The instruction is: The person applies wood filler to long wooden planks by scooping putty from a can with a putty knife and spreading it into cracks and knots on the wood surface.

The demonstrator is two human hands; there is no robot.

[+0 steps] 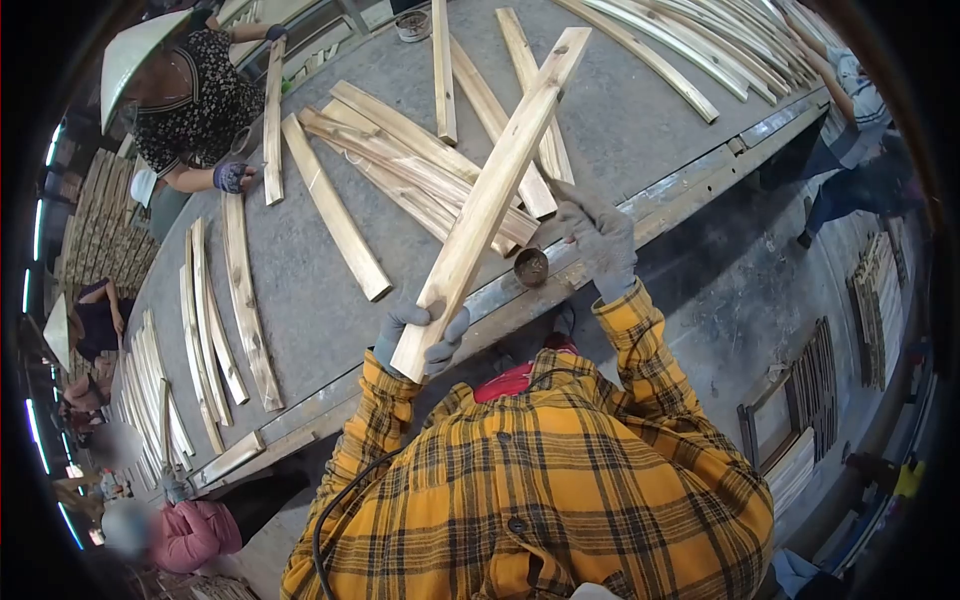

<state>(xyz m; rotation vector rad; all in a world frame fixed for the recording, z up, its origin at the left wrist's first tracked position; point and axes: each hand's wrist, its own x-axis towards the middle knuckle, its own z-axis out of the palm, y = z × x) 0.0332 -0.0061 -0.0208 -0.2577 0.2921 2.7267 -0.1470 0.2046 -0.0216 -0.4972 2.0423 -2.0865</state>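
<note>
A long pale wooden plank [500,180] slants up and away over the table. My left hand [425,335], in a grey glove, grips its near end with the thumb on top. To the right of the plank, my gloved right hand [604,245] is held over the table edge, apart from the plank, its fingers curled. A thin dark-grey shape sticks out from those fingers toward the plank; I cannot make out what it is. Just left of that hand, a small round cup [531,266] with brown contents sits at the table's edge.
Several loose planks [400,165] lie crossed on the grey table [330,290], which has a metal-trimmed edge. Across it, a person in a conical hat [205,125] handles another plank. Other people work at left and upper right. Stacked wooden pieces [810,385] stand on the floor at right.
</note>
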